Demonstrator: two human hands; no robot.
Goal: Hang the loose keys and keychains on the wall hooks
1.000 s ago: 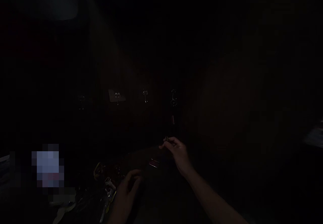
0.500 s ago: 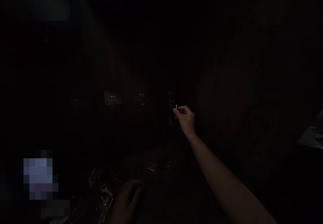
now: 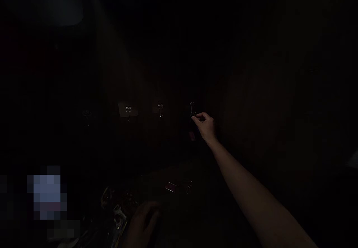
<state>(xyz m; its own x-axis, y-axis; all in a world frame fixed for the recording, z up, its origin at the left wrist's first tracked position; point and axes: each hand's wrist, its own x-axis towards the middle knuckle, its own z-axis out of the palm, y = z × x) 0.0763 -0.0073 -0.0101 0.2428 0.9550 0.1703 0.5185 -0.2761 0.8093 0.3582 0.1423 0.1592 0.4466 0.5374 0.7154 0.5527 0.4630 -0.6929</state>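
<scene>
The scene is very dark. My right hand reaches forward, thumb and forefinger pinched together at a small metal hook on the wall. What the fingertips hold is too small and dark to name. Just below them hangs a dull reddish tag; whether it joins what I pinch, I cannot tell. Low in the view, my left hand rests with its thumb apart from the curved fingers and nothing visible in it. Beside it lies a jumbled heap of shiny small items, which I cannot make out singly.
More metal hooks line the wall to the left: one, one on a pale plate, and a faint one. On the surface below lie a reddish flat piece and a thin shiny piece.
My right hand has moved slightly up and closer to the hook; the bright glint at its fingertips has dimmed. The reddish tag now shows more of its face. My left hand stays by the heap.
</scene>
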